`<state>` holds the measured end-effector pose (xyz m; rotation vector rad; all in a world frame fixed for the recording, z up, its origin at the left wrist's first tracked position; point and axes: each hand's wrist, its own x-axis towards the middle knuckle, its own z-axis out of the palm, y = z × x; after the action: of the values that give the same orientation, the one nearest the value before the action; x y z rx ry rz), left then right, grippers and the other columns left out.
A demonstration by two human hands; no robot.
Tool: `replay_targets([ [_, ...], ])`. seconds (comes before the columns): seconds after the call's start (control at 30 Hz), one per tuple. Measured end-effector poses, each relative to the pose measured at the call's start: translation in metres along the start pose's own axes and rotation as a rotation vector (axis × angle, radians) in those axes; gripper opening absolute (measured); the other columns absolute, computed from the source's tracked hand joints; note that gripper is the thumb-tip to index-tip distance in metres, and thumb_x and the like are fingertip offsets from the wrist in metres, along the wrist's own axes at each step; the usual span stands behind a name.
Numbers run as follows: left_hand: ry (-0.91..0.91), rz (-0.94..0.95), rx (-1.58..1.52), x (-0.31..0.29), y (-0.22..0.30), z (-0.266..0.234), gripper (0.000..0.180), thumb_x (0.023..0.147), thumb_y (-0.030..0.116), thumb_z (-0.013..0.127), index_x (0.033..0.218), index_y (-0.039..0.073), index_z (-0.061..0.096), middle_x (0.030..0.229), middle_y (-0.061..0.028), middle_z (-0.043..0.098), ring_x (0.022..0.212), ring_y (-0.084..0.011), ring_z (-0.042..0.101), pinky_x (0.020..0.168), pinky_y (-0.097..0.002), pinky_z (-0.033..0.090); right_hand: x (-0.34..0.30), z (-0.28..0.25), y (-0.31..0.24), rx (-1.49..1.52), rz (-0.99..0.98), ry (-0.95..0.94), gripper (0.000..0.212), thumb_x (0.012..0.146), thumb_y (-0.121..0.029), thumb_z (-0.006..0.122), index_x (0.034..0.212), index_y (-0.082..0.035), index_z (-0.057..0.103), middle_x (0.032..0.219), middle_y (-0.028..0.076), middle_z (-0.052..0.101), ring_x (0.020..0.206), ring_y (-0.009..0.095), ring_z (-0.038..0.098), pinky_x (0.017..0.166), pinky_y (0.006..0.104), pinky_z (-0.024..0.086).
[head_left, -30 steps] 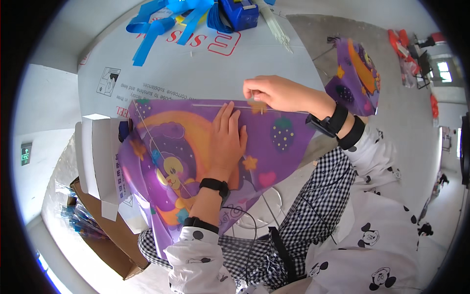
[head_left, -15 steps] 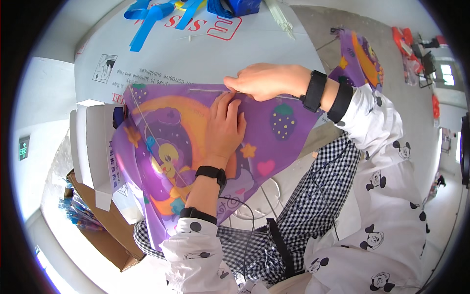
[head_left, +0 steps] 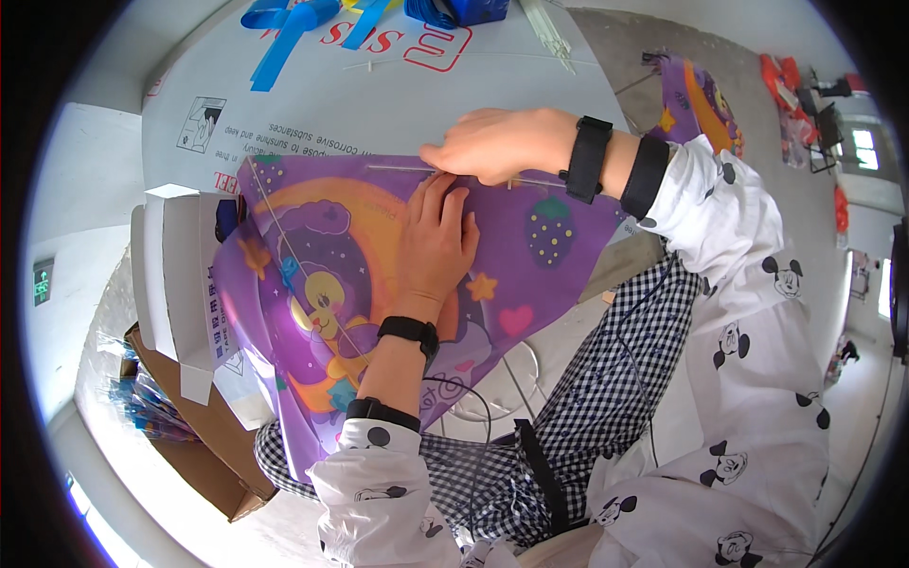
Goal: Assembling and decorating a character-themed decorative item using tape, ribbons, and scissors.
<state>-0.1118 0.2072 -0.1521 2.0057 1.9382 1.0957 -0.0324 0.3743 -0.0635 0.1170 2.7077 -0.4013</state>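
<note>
A purple printed kite [head_left: 582, 241] with a moon, stars and a strawberry is spread over the near part of the table and hangs down over my lap. A thin pale rod [head_left: 393, 168] runs along its far edge, and another slants down its left side. My left hand [head_left: 437, 237] lies flat on the kite's middle, fingertips close to the far edge. Just beyond it, my right hand [head_left: 497, 147] is closed over the rod at that edge, thumb and finger pinched. The pinch itself is partly hidden by my right hand.
Blue ribbon strips [head_left: 294, 28] and a bundle of thin white rods [head_left: 544, 33] lie at the table's far side. An opened white box [head_left: 170, 284] stands left. A brown carton [head_left: 189, 445] holds packaged items. Another purple kite [head_left: 686, 99] is at far right.
My right hand has shifted slightly left and away from me along the far edge, and its wrist has turned a little. My left hand stays flat in nearly the same spot.
</note>
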Motion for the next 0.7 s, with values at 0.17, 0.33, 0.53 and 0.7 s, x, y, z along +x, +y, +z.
replay_targets([
  [0.17, 0.007, -0.005, 0.005, 0.001, 0.001, 0.0, 0.031, 0.079, 0.005, 0.065, 0.108, 0.003, 0.058, 0.12, -0.013, 0.056, 0.114, -0.0339, 0.053, 0.096, -0.044, 0.046, 0.007, 0.002, 0.001, -0.054, -0.003, -0.027, 0.03, 0.07, 0.005, 0.063, 0.098, 0.004, 0.052, 0.066, 0.017, 0.063, 0.071, 0.038, 0.064, 0.059, 0.0451, 0.048],
  [0.33, 0.018, 0.007, 0.012, 0.001, 0.002, -0.001, 0.03, 0.078, 0.005, 0.065, 0.108, 0.004, 0.058, 0.12, -0.0121, 0.056, 0.113, -0.0332, 0.053, 0.095, -0.0438, 0.046, 0.01, 0.004, 0.0, -0.073, -0.016, -0.011, 0.032, 0.071, 0.003, 0.063, 0.101, 0.005, 0.053, 0.066, 0.017, 0.064, 0.071, 0.037, 0.065, 0.062, 0.0437, 0.05],
  [0.53, 0.027, -0.002, -0.014, 0.001, 0.001, -0.001, 0.028, 0.078, 0.005, 0.065, 0.105, 0.004, 0.058, 0.121, -0.0121, 0.057, 0.114, -0.0331, 0.053, 0.095, -0.0435, 0.046, 0.007, -0.004, -0.004, -0.008, 0.031, -0.061, 0.035, 0.069, 0.006, 0.062, 0.102, 0.006, 0.052, 0.068, 0.019, 0.064, 0.073, 0.04, 0.065, 0.06, 0.0461, 0.05],
  [0.7, 0.027, -0.005, 0.001, 0.001, 0.001, 0.0, 0.027, 0.078, 0.006, 0.066, 0.103, 0.003, 0.059, 0.12, -0.0122, 0.058, 0.115, -0.0331, 0.054, 0.095, -0.0432, 0.046, 0.0, -0.016, -0.011, 0.049, 0.065, -0.109, 0.035, 0.068, 0.01, 0.059, 0.101, 0.006, 0.047, 0.068, 0.02, 0.062, 0.073, 0.04, 0.066, 0.055, 0.0467, 0.049],
])
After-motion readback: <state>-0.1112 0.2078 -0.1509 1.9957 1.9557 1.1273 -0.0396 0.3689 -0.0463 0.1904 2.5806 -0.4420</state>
